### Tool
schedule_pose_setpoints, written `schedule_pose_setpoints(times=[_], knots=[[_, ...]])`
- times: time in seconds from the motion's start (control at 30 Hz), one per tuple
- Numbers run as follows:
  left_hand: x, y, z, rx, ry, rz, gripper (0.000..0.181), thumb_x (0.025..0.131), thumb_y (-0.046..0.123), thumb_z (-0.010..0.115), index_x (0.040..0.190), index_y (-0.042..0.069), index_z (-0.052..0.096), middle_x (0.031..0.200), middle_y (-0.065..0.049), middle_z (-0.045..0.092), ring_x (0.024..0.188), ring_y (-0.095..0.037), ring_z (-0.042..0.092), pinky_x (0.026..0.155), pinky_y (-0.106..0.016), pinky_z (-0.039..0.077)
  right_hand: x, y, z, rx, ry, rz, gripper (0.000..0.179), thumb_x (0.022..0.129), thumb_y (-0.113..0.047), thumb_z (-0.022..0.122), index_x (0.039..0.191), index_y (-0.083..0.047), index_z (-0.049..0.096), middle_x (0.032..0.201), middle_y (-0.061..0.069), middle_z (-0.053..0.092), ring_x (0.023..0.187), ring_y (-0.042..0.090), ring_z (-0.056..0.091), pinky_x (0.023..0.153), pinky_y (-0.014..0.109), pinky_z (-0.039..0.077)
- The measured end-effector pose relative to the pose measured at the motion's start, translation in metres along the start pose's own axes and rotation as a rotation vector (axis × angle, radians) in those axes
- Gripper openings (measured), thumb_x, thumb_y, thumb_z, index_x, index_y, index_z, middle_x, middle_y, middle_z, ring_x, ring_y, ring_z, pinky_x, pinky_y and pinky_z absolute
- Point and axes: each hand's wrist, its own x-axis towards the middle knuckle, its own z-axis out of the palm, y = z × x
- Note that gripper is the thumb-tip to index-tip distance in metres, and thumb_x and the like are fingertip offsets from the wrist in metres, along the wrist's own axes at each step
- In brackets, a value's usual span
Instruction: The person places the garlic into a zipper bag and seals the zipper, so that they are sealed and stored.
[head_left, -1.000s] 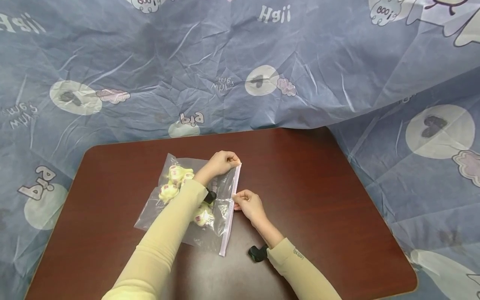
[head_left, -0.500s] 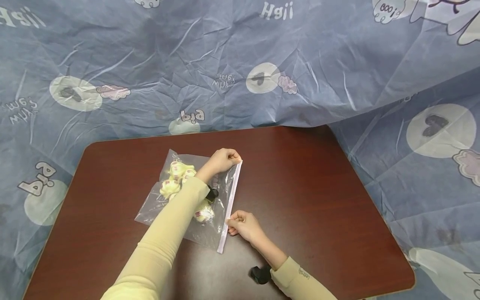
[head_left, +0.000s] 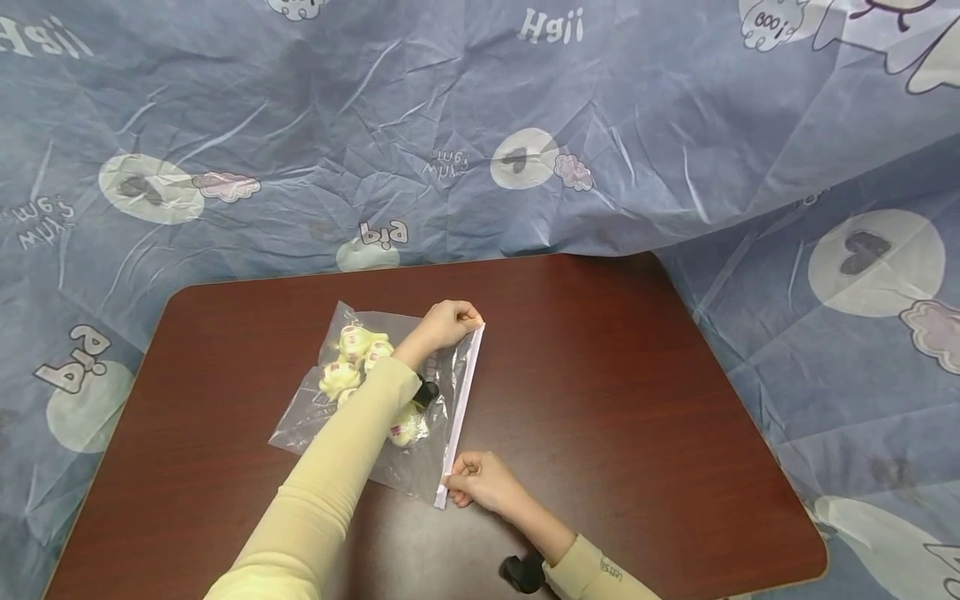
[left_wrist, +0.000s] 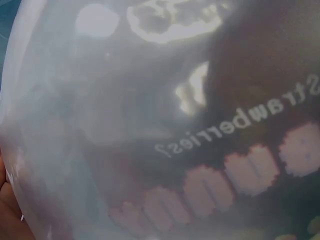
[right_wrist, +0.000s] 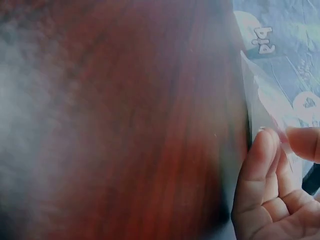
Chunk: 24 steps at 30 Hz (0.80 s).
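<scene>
A clear zip bag (head_left: pixel 303 414) lies on the table with several pale yellow, pink-marked lumpy things (head_left: pixel 340 377) inside, partly hidden by the left sleeve. Along its right side runs a lilac zip strip (head_left: pixel 464 387). My left hand (head_left: pixel 448 323) pinches the strip's far end. Close to the near end, my right hand (head_left: pixel 482 482) pinches the strip between thumb and fingers. In the right wrist view the thumb and fingers of the right hand (right_wrist: pixel 267 187) meet on the strip. Bag plastic (left_wrist: pixel 125 100) with mirrored lettering fills most of the left wrist view.
The dark red-brown table (head_left: pixel 600 400) has rounded corners. A blue printed cloth (head_left: pixel 450 125) hangs behind it and down its right side. Black wrist devices (head_left: pixel 522 573) sit at both cuffs.
My right hand has slid along the zip strip from about its middle to near its near end. The left hand keeps its pinch at the far end.
</scene>
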Motion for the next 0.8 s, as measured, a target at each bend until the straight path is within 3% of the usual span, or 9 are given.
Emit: schedule_pose_setpoints(times=[0.2,0.4,0.47,0.67,0.8], knots=[[0.001,0.000,0.000,0.005,0.004,-0.022,0.017,0.098,0.024,0.062,0.103,0.010,0.071,0.098,-0.004,0.069,0.084,-0.016,0.056,0.076,-0.028,0.049,-0.004,-0.001,0.000,-0.026,-0.057,0.017,0.016,0.084,-0.007,0.070,0.075,0.003,0.061,0.064,0.004,0.066,0.053,0.006,0.058,0.053,0.028,0.061],[-0.001,0.008,-0.003,0.021,-0.037,-0.009,0.018,0.098,0.025,0.061,0.103,0.010,0.071,0.098,-0.004,0.069,0.083,-0.014,0.057,0.076,-0.027,0.049,0.000,-0.008,-0.010,0.005,-0.099,0.027,0.019,0.089,-0.010,0.069,0.083,0.006,0.062,0.072,0.015,0.070,0.059,0.008,0.062,0.061,0.033,0.064],[-0.001,0.010,-0.003,0.027,-0.054,-0.005,0.018,0.099,0.025,0.061,0.104,0.011,0.070,0.097,-0.004,0.069,0.083,-0.014,0.057,0.076,-0.026,0.049,0.006,-0.012,-0.016,0.012,-0.045,0.017,0.021,0.090,-0.013,0.070,0.087,0.007,0.062,0.076,0.017,0.070,0.063,0.009,0.064,0.064,0.033,0.064],[-0.003,0.011,-0.001,0.018,-0.071,-0.005,0.018,0.100,0.024,0.059,0.104,0.010,0.070,0.093,-0.002,0.066,0.080,-0.013,0.056,0.072,-0.025,0.048,0.033,-0.025,-0.032,0.029,0.233,-0.061,0.025,0.092,-0.015,0.069,0.098,0.009,0.064,0.081,0.020,0.071,0.067,0.024,0.072,0.069,0.040,0.064],[-0.004,0.012,0.001,-0.001,-0.063,-0.002,0.018,0.099,0.025,0.060,0.103,0.010,0.070,0.094,-0.003,0.067,0.080,-0.014,0.056,0.071,-0.025,0.048,0.044,-0.032,-0.037,0.017,0.326,-0.098,0.024,0.093,-0.014,0.067,0.098,0.009,0.065,0.082,0.021,0.072,0.068,0.027,0.072,0.068,0.044,0.063]])
